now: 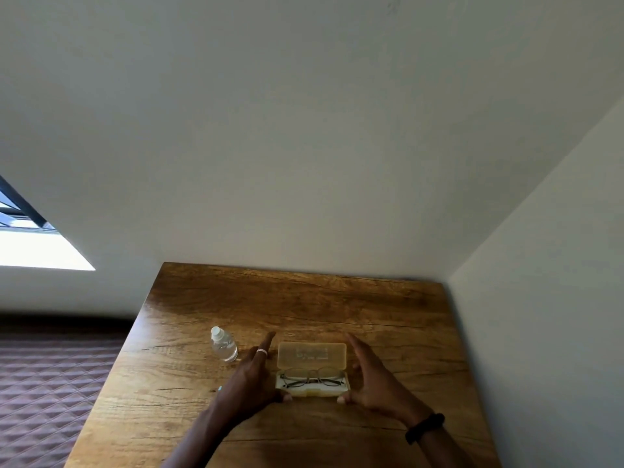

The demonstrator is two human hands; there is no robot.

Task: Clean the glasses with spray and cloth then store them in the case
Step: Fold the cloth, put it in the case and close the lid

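Around the open case (312, 357), left hand (251, 380) and right hand (373, 376) were held straight-fingered, grasping nothing; the glasses (312, 378), judged light and fragile, suited a bridge pinch.

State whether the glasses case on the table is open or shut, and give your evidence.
Open. The lid of the case stands raised behind its base, and the glasses lie in plain sight inside the base.

Between the fingers (266, 342) sat a translucent yellow case (312, 354) — the desk (304, 298) was brown, wood-grained; the bottle (224, 347) left of them clear, white-capped.
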